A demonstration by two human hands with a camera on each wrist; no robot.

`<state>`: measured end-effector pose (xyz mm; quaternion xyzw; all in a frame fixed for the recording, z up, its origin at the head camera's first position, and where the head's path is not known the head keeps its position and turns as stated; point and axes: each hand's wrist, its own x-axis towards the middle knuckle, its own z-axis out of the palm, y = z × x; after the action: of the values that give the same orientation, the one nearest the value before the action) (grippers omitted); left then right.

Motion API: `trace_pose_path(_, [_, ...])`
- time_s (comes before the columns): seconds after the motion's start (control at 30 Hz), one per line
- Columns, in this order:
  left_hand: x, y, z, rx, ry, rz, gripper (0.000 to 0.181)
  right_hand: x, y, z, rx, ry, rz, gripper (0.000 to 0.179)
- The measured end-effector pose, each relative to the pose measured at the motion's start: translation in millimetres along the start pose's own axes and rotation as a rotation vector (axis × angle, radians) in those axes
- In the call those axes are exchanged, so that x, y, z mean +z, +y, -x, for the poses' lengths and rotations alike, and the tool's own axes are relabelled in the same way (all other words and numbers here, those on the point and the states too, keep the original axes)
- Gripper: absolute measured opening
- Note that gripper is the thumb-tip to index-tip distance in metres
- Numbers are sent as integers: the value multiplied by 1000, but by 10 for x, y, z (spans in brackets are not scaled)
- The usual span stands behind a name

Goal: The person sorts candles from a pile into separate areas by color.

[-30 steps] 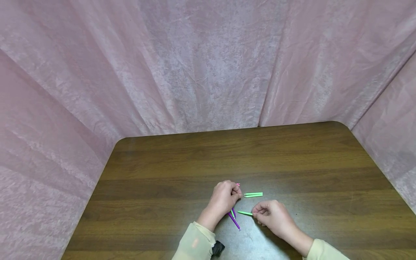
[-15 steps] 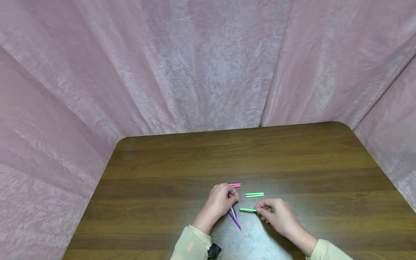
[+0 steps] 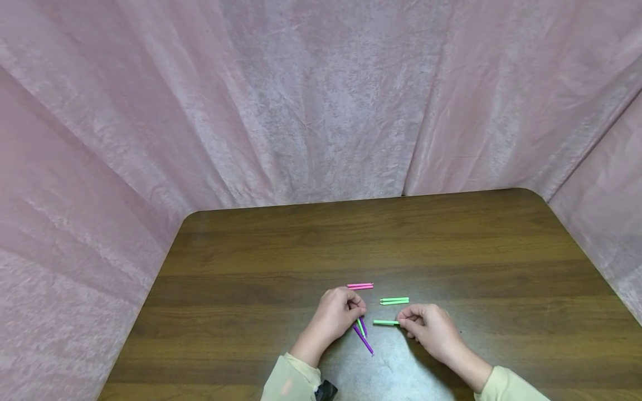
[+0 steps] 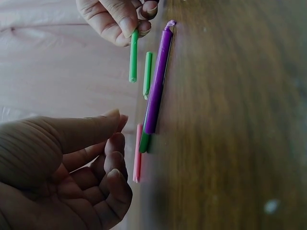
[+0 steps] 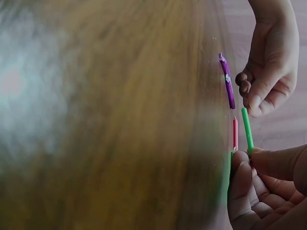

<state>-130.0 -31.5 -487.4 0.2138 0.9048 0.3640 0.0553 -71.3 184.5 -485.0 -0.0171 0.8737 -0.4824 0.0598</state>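
Observation:
My right hand pinches a thin green candle by one end between thumb and index finger, its free end pointing left. The left hand hovers left of it, thumb and index tips close together, other fingers loosely curled; nothing shows between them in the left wrist view. Below the left fingertips lie two purple candles, the longer one at the front, with a green candle between them. The left hand partly covers this group. The held candle appears apart from the purple candle in the left wrist view.
A pair of green candles lies side by side beyond the held one. Farther left lies a pair of pink candles. The brown wooden table has pink curtains behind and beside it.
The right hand has moved slightly right and away with the green candle, which now points more level. The left hand has drawn back a little, uncovering the pink candles.

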Motion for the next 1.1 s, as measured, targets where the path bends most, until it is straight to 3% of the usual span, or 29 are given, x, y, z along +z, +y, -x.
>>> trace_pose_path(0.23, [-30, -12, 61, -5, -13, 20, 12, -23, -3, -23, 29, 33, 62, 5])
trace_pose_path(0.6, [-51, -32, 142, -28, -44, 37, 12, -65, 27, -57, -13, 48, 111, 6])
trace_pose_path(1.1, [-88, -40, 199, 17, -42, 19, 11, -123, 15, -99, -28, 80, 201, 5])
